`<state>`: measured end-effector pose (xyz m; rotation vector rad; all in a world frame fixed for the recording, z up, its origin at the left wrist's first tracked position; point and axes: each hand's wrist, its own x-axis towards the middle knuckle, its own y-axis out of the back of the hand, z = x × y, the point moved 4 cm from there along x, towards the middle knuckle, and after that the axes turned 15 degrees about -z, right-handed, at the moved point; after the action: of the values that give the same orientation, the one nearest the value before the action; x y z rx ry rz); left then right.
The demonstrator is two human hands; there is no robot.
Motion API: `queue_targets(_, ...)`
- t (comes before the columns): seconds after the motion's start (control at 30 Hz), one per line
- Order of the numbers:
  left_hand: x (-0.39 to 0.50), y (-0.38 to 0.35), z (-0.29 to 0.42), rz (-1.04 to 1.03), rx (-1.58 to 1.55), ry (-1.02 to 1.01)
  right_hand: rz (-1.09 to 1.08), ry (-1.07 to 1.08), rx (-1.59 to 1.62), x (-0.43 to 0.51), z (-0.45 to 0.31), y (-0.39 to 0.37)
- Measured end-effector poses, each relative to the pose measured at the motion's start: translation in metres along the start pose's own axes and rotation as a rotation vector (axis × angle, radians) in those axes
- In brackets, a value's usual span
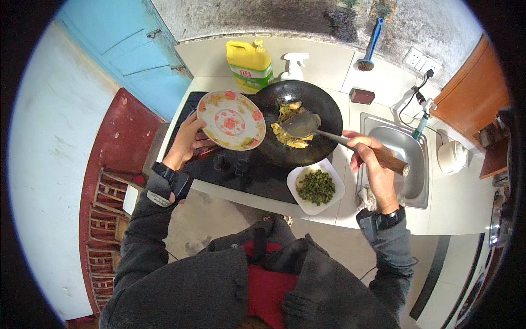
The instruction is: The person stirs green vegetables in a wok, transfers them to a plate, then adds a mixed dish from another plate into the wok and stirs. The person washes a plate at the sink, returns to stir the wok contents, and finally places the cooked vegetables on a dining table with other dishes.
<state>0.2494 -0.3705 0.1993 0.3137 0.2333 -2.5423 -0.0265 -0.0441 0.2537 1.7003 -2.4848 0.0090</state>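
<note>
My left hand [188,137] grips the rim of a floral-patterned plate [250,117], which is tilted beside the left edge of a black wok [324,144]. In my right hand [372,164] is the wooden handle of a metal wok spatula [302,125]. The spatula's blade rests in the wok, over cooked food [287,140] that looks like yellow egg with some green bits. Part of the food is hidden under the blade. Just in front of the wok, a white square dish [292,187] holds chopped green vegetables [315,187].
A black cooktop [246,181] lies under the wok. Behind stand a yellow jug [246,61] and a white spray bottle [293,68]. To the right are a steel sink [419,193], a crumpled cloth [367,198], a dark red box [362,96] and a white lidded pot [451,158].
</note>
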Motion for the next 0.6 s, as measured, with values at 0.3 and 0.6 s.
queue_targets(0.3,-0.022,0.011,-0.017,0.05,-0.264,-0.17,-0.41,0.08,-0.969,0.044,-0.038,-0.033)
queue_targets(0.6,-0.018,0.017,-0.039,0.006,-0.379,-0.19,-0.361,0.056,-0.655,0.051,0.027,-0.031)
